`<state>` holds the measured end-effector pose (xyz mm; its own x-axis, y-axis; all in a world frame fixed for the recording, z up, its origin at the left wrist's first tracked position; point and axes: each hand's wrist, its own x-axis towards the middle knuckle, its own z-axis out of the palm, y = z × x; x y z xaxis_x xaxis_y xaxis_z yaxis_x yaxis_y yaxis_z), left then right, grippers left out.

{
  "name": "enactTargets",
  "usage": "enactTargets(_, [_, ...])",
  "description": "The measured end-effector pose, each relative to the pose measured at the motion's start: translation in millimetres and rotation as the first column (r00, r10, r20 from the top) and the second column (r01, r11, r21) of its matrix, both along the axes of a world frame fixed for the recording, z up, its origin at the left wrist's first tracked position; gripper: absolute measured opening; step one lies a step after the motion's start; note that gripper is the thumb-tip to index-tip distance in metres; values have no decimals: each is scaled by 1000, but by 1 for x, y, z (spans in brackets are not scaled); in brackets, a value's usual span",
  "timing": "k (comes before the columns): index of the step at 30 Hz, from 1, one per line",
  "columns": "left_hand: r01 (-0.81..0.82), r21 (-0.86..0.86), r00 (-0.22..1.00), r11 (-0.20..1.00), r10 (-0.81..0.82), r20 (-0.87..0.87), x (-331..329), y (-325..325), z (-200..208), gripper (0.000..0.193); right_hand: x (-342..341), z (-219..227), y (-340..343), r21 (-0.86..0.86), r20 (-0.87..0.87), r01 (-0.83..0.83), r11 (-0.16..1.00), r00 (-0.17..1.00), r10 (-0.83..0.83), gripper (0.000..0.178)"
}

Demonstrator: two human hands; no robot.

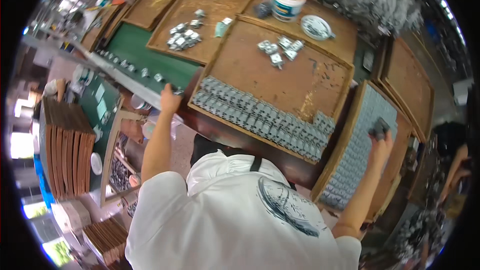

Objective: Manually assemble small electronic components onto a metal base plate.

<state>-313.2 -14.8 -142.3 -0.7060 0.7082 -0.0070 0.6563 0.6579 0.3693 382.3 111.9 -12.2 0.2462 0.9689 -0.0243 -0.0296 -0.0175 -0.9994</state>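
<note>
The right hand [382, 145] grasps dark grey parts [381, 127] above the wooden tray [336, 150] on the right, where a steady, level hold would best spare the pale grey rows [352, 165]. The parts look blocky and dull; the left hand [171, 102] reaches beside the green belt [135, 40] (its grip one cannot tell).

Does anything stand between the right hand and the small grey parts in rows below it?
Only the dark grey blocky pieces in the bare right hand; nothing else visibly blocks the way to the rows of small grey parts in the brown rectangular wooden tray.
</note>
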Motion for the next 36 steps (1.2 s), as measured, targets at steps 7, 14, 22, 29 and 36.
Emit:
enactTargets(7, [-156,417,932,895,-7,363,6,14,44,27,-45,12,-30,8,99,-20,1000,995,19,32])
enactTargets(14, [-150,572,249,806,-529,811,159,64,145,27,-81,23,-55,69,-95,-23,997,995,30,38])
enactTargets(22, [86,508,-431,857,-428,794,327,74,179,40,-124,56,-86,-126,-82,-264,956,964,255,30])
enactTargets(29, [366,618,-319,696,-530,785,354,71,178,37,-112,79,-94,-21,675,-341,940,689,265,31])
enactTargets(36, [461,621,-307,634,-542,782,366,66,187,36,-116,77,-93,120,802,-423,898,575,164,27])
